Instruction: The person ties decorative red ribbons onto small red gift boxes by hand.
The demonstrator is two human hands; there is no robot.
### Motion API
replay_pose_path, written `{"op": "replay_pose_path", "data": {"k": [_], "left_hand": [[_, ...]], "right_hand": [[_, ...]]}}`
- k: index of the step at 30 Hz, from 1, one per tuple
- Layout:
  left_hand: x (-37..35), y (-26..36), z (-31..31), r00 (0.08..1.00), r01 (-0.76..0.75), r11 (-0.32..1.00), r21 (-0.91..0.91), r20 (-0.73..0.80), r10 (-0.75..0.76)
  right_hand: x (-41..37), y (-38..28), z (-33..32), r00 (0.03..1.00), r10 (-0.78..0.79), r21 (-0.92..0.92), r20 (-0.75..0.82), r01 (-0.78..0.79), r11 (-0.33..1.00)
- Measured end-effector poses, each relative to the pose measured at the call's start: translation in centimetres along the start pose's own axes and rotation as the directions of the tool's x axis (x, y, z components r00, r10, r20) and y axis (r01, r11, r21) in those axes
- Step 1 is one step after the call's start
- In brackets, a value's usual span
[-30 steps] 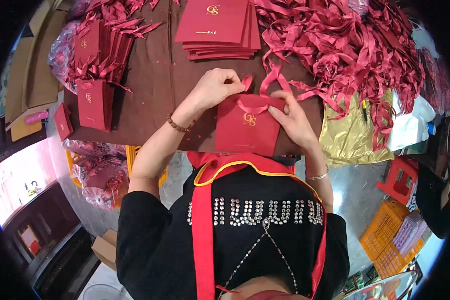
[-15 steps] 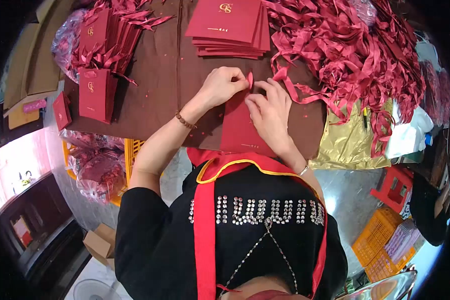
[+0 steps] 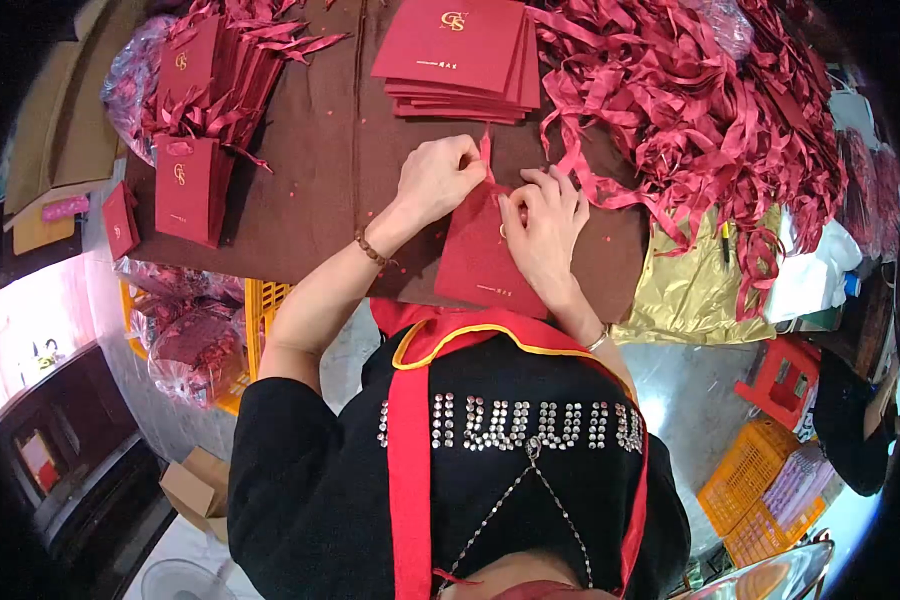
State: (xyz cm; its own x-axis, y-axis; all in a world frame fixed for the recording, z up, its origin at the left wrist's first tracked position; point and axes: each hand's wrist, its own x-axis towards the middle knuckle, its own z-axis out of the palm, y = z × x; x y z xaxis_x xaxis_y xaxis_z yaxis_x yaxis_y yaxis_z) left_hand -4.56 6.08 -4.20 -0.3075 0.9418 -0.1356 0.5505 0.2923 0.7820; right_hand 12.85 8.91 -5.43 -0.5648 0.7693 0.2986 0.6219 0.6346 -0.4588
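Observation:
A dark red paper bag (image 3: 477,262) with small gold print lies flat on the brown cloth, close to my body. At its top end, my left hand (image 3: 440,180) is closed, with thumb and forefinger pinched on a red ribbon (image 3: 486,150) that sticks up past the fingers. My right hand (image 3: 544,228) rests over the bag's upper right part, fingers curled and thumb against the forefinger. What that pinch holds is hidden, and the hand covers most of the gold logo.
A stack of red bags (image 3: 455,50) lies ahead of my hands. Heaped red ribbons (image 3: 670,130) fill the right side, above gold wrapping (image 3: 680,290). Bags with ribbons (image 3: 187,190) stand at left on the brown cloth (image 3: 320,200). Orange crates (image 3: 750,470) sit on the floor.
My right hand has moved slightly right and down, away from my left. The bag shows wider and tilted, and the ribbon at my left fingertips stands higher.

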Motion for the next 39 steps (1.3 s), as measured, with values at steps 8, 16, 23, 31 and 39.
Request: {"op": "replay_pose_path", "data": {"k": [8, 16, 23, 31, 39], "left_hand": [[-0.8, 0.0, 0.5, 0.967, -0.145, 0.977, 0.158, -0.186, 0.174], [-0.3, -0.8, -0.5, 0.96, -0.015, 0.988, 0.156, -0.273, 0.057], [-1.1, 0.2, -1.8, 0.975, -0.072, 0.997, 0.035, -0.207, 0.078], [-5.3, 2.1, -1.5, 0.995, -0.082, 0.972, 0.22, 0.065, 0.07], [-6.2, 2.5, -0.7, 0.999, -0.045, 0.96, -0.278, -0.007, 0.045]], "right_hand": [[-0.6, 0.9, 0.3, 0.996, 0.044, 0.15, -0.073, -0.032, 0.988], [-1.0, 1.6, 0.5, 0.988, 0.087, 0.269, -0.131, -0.05, 0.962], [-2.0, 2.7, -0.6, 0.939, 0.308, 0.612, -0.151, -0.156, 0.775], [-5.2, 3.4, -4.4, 0.807, 0.539, 0.892, 0.241, -0.403, 0.204], [-4.3, 2.5, -5.3, 0.808, 0.522, 0.905, 0.273, -0.4, 0.146]]}}
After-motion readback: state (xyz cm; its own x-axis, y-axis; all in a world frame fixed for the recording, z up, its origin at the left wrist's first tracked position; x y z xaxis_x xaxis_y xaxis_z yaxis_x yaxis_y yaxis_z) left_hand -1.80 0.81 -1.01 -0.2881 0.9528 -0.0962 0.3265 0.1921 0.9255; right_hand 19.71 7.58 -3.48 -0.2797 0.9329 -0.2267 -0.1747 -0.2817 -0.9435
